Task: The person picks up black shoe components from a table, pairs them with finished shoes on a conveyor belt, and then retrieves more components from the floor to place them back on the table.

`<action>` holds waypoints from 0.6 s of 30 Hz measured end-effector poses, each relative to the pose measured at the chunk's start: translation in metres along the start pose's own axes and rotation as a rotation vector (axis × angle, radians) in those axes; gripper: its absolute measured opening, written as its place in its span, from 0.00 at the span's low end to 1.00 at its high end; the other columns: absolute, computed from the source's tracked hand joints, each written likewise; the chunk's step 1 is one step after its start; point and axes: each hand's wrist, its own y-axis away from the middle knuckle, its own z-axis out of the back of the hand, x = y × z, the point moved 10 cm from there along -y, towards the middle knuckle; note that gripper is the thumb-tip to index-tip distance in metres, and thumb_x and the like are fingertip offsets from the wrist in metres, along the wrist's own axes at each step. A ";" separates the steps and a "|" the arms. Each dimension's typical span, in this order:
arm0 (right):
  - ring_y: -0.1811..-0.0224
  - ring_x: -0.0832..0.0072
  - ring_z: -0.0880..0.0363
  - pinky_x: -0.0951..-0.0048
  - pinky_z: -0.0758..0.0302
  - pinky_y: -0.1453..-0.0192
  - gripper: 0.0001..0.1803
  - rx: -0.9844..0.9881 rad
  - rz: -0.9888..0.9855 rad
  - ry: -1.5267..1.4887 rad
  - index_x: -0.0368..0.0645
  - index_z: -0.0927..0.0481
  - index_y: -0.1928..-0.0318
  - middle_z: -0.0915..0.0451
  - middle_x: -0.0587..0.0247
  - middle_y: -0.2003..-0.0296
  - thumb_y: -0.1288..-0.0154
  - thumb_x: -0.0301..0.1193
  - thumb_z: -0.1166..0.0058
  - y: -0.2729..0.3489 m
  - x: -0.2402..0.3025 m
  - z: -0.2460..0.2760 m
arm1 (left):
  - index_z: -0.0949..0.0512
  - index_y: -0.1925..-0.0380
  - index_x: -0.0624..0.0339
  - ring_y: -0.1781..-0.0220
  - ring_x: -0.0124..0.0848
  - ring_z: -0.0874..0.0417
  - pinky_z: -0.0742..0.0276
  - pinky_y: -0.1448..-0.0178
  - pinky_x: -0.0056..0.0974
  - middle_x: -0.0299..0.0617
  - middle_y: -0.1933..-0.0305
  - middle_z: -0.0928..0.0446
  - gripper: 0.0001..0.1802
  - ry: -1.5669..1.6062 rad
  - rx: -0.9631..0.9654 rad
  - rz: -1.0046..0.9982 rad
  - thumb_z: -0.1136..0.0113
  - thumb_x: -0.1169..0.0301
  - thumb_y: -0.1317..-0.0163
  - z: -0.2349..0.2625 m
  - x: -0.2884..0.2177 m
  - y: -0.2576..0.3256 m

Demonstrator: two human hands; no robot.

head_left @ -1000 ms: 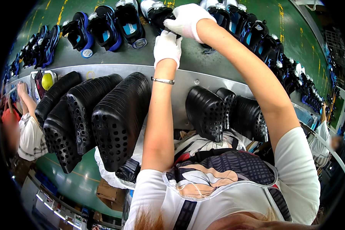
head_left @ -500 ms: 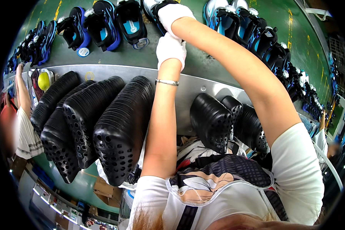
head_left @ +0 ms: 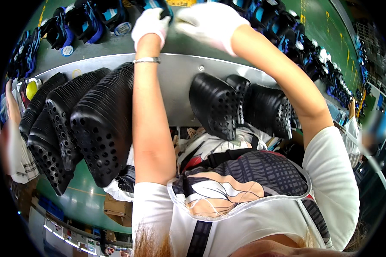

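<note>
Both my arms reach up to the top of the view, and both hands wear white gloves. My left hand (head_left: 149, 23) has its fingers closed on a black and blue shoe (head_left: 158, 5) that the top edge mostly cuts off. My right hand (head_left: 210, 21) is beside it on the same shoe, its fingers hidden behind the glove's back. A bracelet (head_left: 146, 60) circles my left wrist. The shoe sits over a grey belt (head_left: 98, 45).
More black and blue shoes (head_left: 83, 21) line the belt to the left and to the right (head_left: 300, 47). Under a metal ledge (head_left: 180, 75) hang stacks of black perforated soles on the left (head_left: 94, 128) and right (head_left: 221, 107). Another person's arm (head_left: 13, 115) is at the far left.
Both hands have shifted toward the top edge with the shoe, which is now mostly out of view. The sole stacks appear larger and lower in the picture.
</note>
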 end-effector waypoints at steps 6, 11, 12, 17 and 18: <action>0.65 0.55 0.22 0.58 0.25 0.61 0.13 -0.013 -0.033 -0.158 0.47 0.20 0.63 0.23 0.55 0.70 0.34 0.42 0.51 0.175 0.001 -0.014 | 0.21 0.48 0.47 0.44 0.48 0.22 0.28 0.39 0.45 0.46 0.44 0.23 0.22 -0.044 -0.289 0.033 0.41 0.56 0.42 0.071 -0.016 0.047; 0.62 0.61 0.20 0.66 0.22 0.60 0.17 -0.159 -0.081 -0.369 0.42 0.21 0.59 0.21 0.58 0.65 0.47 0.37 0.36 0.232 0.037 -0.030 | 0.19 0.52 0.49 0.46 0.44 0.23 0.27 0.42 0.44 0.46 0.47 0.23 0.17 0.183 -0.336 0.006 0.42 0.60 0.40 0.083 -0.044 0.108; 0.60 0.60 0.20 0.65 0.22 0.58 0.21 -0.174 -0.060 -0.362 0.43 0.22 0.56 0.22 0.57 0.62 0.49 0.38 0.34 0.235 0.043 -0.036 | 0.19 0.52 0.51 0.47 0.44 0.22 0.28 0.41 0.42 0.47 0.47 0.23 0.17 0.279 -0.219 0.130 0.42 0.60 0.39 0.072 -0.038 0.122; 0.59 0.59 0.22 0.64 0.23 0.57 0.28 -0.277 -0.051 -0.222 0.41 0.25 0.56 0.24 0.57 0.60 0.56 0.39 0.30 0.237 0.054 -0.051 | 0.19 0.51 0.55 0.51 0.44 0.20 0.27 0.43 0.41 0.50 0.49 0.23 0.17 0.282 -0.131 0.204 0.45 0.62 0.38 0.061 -0.038 0.174; 0.60 0.59 0.22 0.64 0.23 0.57 0.28 -0.289 -0.059 -0.204 0.41 0.25 0.56 0.24 0.57 0.61 0.57 0.39 0.30 0.237 0.053 -0.054 | 0.19 0.51 0.55 0.52 0.44 0.20 0.26 0.44 0.41 0.50 0.49 0.23 0.18 0.293 -0.097 0.212 0.45 0.62 0.38 0.059 -0.039 0.182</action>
